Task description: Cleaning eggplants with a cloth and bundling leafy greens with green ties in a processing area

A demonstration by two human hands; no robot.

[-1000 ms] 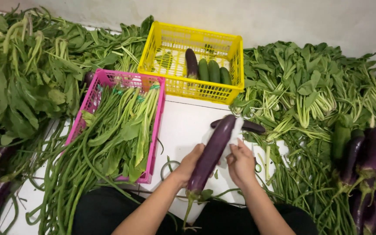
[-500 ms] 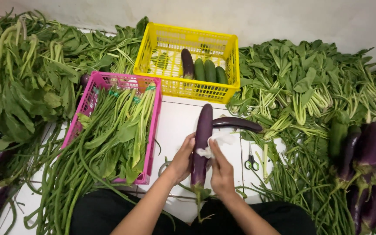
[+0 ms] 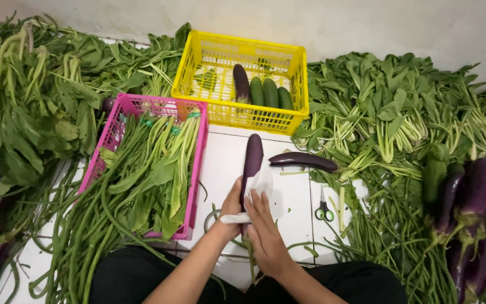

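Wrapping a long purple eggplant in clear film over the white floor.

Your left hand (image 3: 230,209) grasps the eggplant (image 3: 251,163) low on its body, and your right hand (image 3: 264,232) presses the clear film (image 3: 265,188) flat against its right side. The eggplant points away from you toward the yellow crate (image 3: 237,112), just right of the pink crate (image 3: 198,163) of greens. A firm left grip would likely let the right palm smooth the film snug, without creases. A second eggplant (image 3: 303,160) and the green-handled scissors (image 3: 324,207) lie near on the right, toward the floor's leafy edge.
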